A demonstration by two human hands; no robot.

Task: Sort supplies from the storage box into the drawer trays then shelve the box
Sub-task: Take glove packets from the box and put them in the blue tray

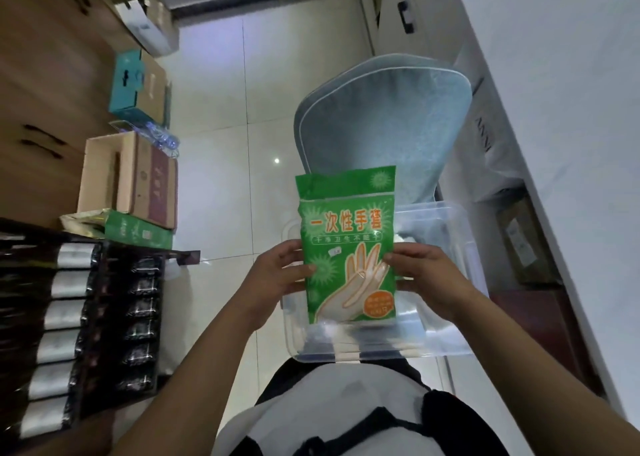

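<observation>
The left hand [277, 275] grips the left edge of a green glove packet [349, 244], thumb across the printed front, fingers curled behind. The right hand [426, 275] pinches the opposite edge in like fashion. The packet stands upright between the two hands, raised above the clear storage box [460, 247]; that box sits directly below and just beyond both hands, with pale contents dimly visible inside. Left of the left hand lie dark trays [83, 320] holding rows of silver-wrapped rolls. Beyond the hands stands a grey-blue chair [384, 123]. Further left and beyond, cardboard boxes [128, 175] are stacked on the tiled floor [225, 116].
</observation>
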